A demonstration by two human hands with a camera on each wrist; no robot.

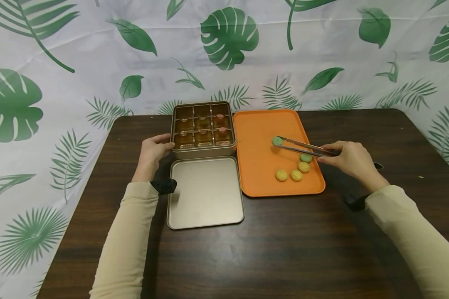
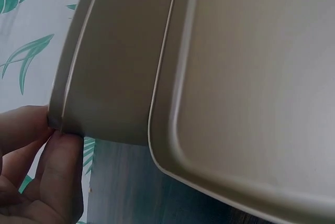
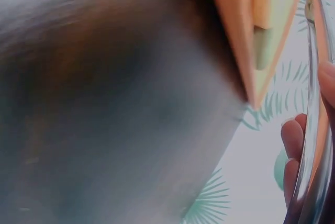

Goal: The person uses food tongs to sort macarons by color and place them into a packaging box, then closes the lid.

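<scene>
At the left front corner of a gold square tin (image 1: 205,154), my left hand (image 1: 152,153) holds the rim, thumb and fingertips at the edge in the left wrist view. The tin has a divided insert (image 1: 203,123); pink pieces (image 1: 222,130) sit in two right-hand compartments. My right hand (image 1: 353,161) grips metal tongs (image 1: 303,149). Between the tong tips is a round green cookie (image 1: 277,141), over the orange tray (image 1: 258,166). Another green cookie (image 1: 306,158) and several yellow cookies (image 1: 296,175) lie on that tray. In the right wrist view, the tongs (image 3: 309,130) run along the right edge.
A flat gold lid (image 1: 205,193) lies directly in front of the tin, left of the tray. Everything stands on a dark wooden table (image 1: 284,241). Behind it hangs a white leaf-print cloth (image 1: 269,62).
</scene>
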